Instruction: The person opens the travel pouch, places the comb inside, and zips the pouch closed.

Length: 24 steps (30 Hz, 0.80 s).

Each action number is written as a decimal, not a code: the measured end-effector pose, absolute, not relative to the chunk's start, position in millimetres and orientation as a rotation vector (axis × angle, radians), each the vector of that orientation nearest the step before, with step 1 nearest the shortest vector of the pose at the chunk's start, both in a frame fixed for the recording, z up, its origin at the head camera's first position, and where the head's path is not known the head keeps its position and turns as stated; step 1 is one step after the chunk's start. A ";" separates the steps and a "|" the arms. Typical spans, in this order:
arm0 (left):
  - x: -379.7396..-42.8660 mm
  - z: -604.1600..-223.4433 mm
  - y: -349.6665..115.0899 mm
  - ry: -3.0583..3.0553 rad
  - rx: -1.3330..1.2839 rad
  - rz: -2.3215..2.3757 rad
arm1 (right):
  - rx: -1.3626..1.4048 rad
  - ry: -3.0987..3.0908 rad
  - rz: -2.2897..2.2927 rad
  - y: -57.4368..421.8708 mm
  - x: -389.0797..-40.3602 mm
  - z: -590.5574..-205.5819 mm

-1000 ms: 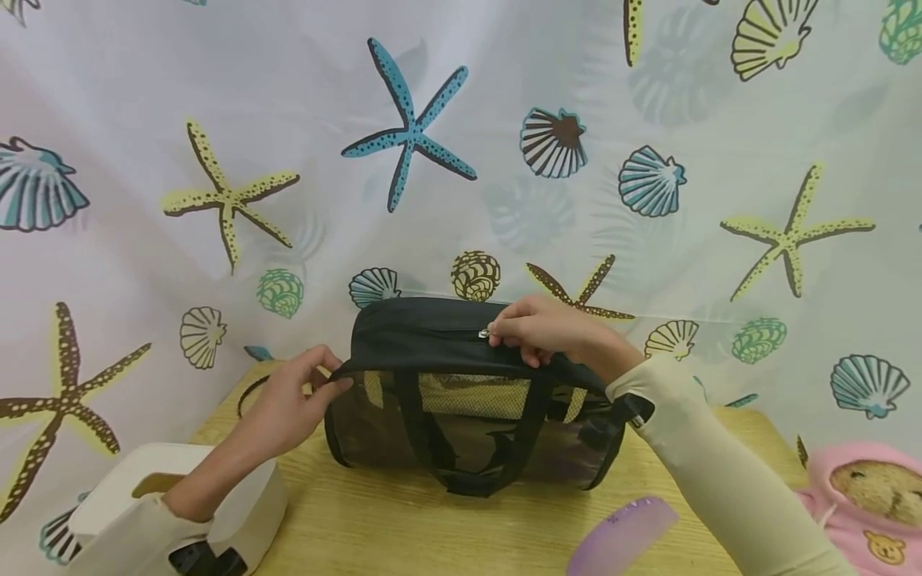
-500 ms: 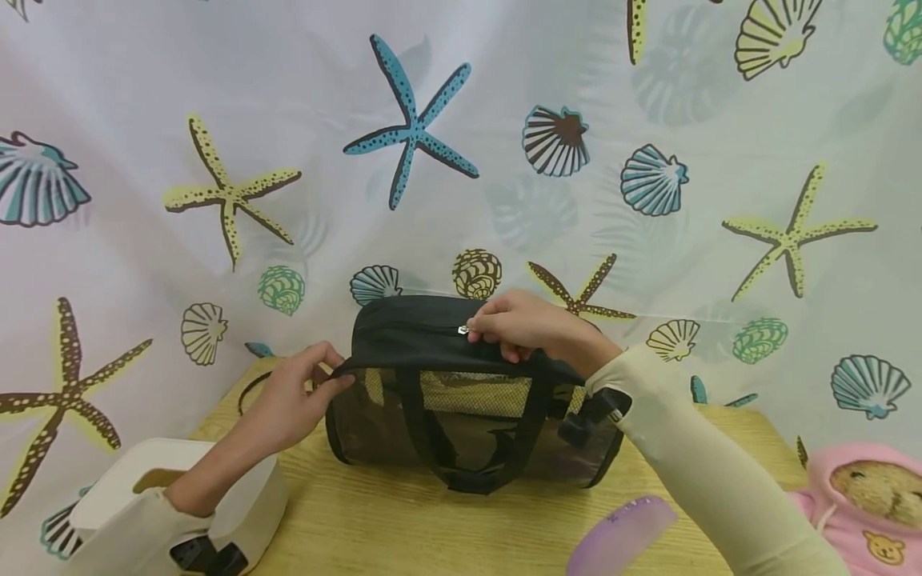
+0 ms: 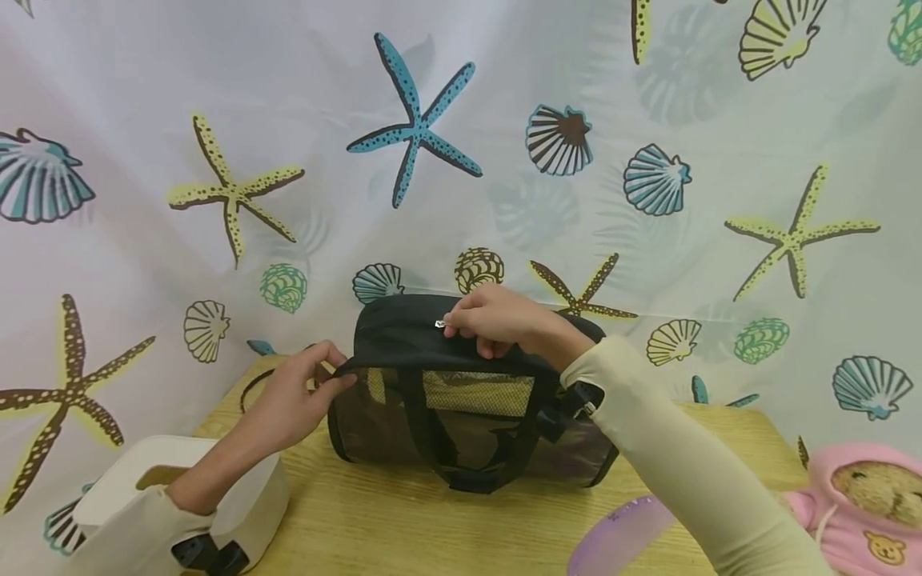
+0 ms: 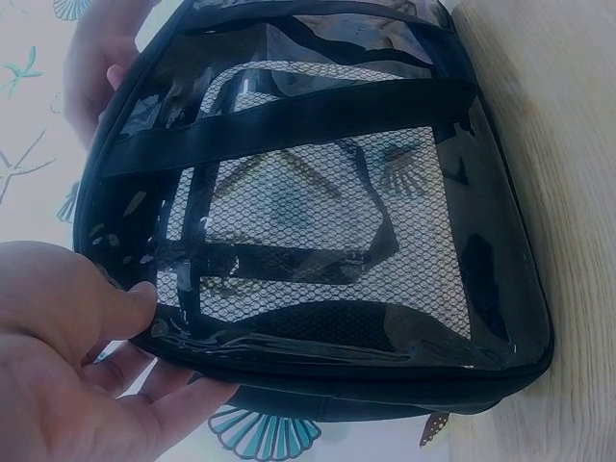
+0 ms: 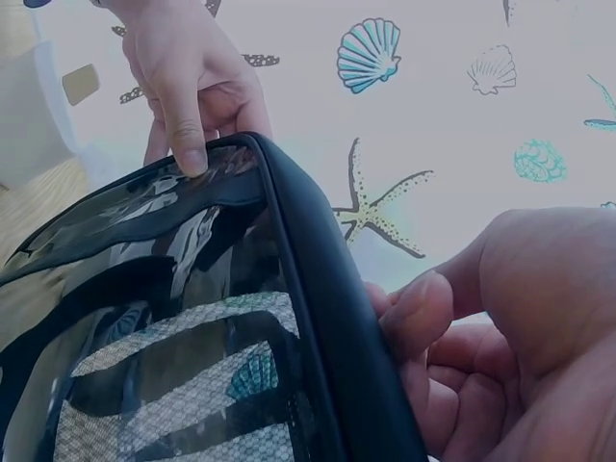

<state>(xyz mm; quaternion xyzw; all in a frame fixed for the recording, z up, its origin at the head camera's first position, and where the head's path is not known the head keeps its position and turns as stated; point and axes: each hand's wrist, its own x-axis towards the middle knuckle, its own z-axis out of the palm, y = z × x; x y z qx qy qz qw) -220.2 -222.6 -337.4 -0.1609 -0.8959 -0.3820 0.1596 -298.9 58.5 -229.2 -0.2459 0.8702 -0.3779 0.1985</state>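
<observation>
A black bag [image 3: 475, 392] with a clear front panel and mesh behind it stands on the wooden table in the head view. Its strap handle [image 3: 471, 480] hangs down in front. My left hand [image 3: 291, 400] pinches the bag's upper left corner between thumb and fingers; the left wrist view shows the thumb [image 4: 135, 306] on the clear panel's edge. With thumb and forefinger, my right hand [image 3: 497, 318] pinches the small silver zipper pull [image 3: 440, 324] on the bag's top. In the right wrist view the right hand's fingers [image 5: 419, 318] hide the pull.
On the left stands a white box [image 3: 252, 496] with an opening in its top, under my left forearm. A purple translucent curved object [image 3: 619, 536] lies at front right. A teddy bear in a pink hoodie [image 3: 875, 512] sits farther right. A shell-and-starfish curtain [image 3: 425, 240] hangs behind.
My right hand has moved left along the bag's top, drawing the zipper pull toward the bag's left end. The left hand keeps its hold on the corner.
</observation>
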 end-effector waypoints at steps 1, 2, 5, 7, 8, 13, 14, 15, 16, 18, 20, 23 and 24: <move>-220.5 -337.4 -222.2 -2.559 -0.467 -1.093 | -0.684 2.434 -1.061 57.2 -298.7 -229.1; -220.9 -337.5 -221.7 -2.556 -0.476 -1.093 | -0.682 2.436 -1.062 55.9 -298.6 -229.4; -222.0 -338.0 -220.5 -2.556 -0.493 -1.105 | -0.675 2.457 -1.058 51.3 -298.3 -230.0; -222.4 -338.6 -220.1 -2.557 -0.492 -1.113 | -0.676 2.468 -1.053 47.3 -298.0 -230.3; -222.4 -338.9 -220.0 -2.556 -0.490 -1.116 | -0.681 2.474 -1.042 44.9 -297.9 -230.6; -222.4 -339.7 -219.8 -2.551 -0.482 -1.113 | -0.689 2.484 -1.001 32.7 -298.6 -230.7; -222.5 -339.6 -219.7 -2.548 -0.482 -1.107 | -0.689 2.487 -0.991 30.1 -299.1 -230.5; -222.6 -339.4 -219.7 -2.545 -0.481 -1.102 | -0.692 2.489 -0.985 27.6 -299.6 -230.2; -222.5 -339.1 -219.8 -2.544 -0.476 -1.102 | -0.696 2.492 -0.979 24.8 -300.3 -230.0; -222.0 -338.4 -220.6 -2.549 -0.459 -1.098 | -0.714 2.494 -0.964 19.1 -301.7 -229.8; -221.3 -338.3 -221.8 -2.554 -0.448 -1.095 | -0.722 2.488 -0.964 13.7 -302.5 -230.1; -219.9 -339.1 -222.3 -2.553 -0.449 -1.104 | -0.726 2.476 -0.976 7.8 -303.3 -232.7; -219.8 -339.7 -222.2 -2.551 -0.456 -1.104 | -0.719 2.473 -0.982 6.5 -302.9 -233.5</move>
